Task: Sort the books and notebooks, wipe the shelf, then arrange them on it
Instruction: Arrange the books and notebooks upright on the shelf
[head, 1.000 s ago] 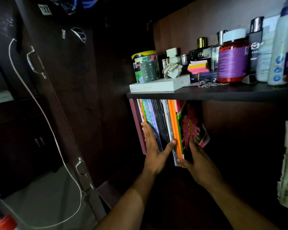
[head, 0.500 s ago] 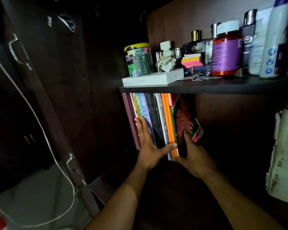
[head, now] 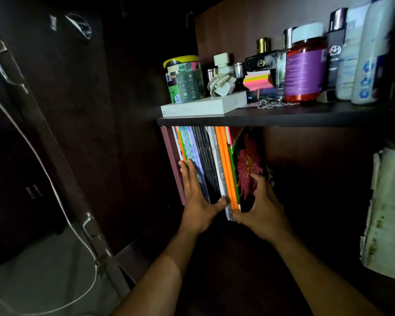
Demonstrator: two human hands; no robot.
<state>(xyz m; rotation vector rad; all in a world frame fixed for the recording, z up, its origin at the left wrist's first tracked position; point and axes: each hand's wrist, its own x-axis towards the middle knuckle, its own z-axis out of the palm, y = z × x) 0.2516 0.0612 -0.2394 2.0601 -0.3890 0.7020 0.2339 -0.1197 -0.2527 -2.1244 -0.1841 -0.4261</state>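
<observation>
A row of upright books and notebooks [head: 211, 163] stands on the dark lower shelf [head: 219, 252], tight against the left wall under the upper shelf board [head: 283, 116]. Spines are maroon, green, lilac, black, white and orange; the rightmost book has a pink flower cover [head: 248, 165]. My left hand [head: 195, 197] lies flat on the left spines, thumb reaching across the black ones. My right hand [head: 259, 208] cups the flower book's lower edge and side, pressing the row together from the right.
The upper shelf holds a white box [head: 203, 107], a patterned tin [head: 184, 79], a charger, sticky notes, perfume bottles, a red supplement jar [head: 304, 69] and white bottles. A worn paper stack [head: 388, 213] stands at the right. An open cupboard door with a white cable [head: 43, 169] is left.
Both hands have stayed on the row, closing in on it. My right hand slid further up the flower book's side. The view has shifted slightly left and down.
</observation>
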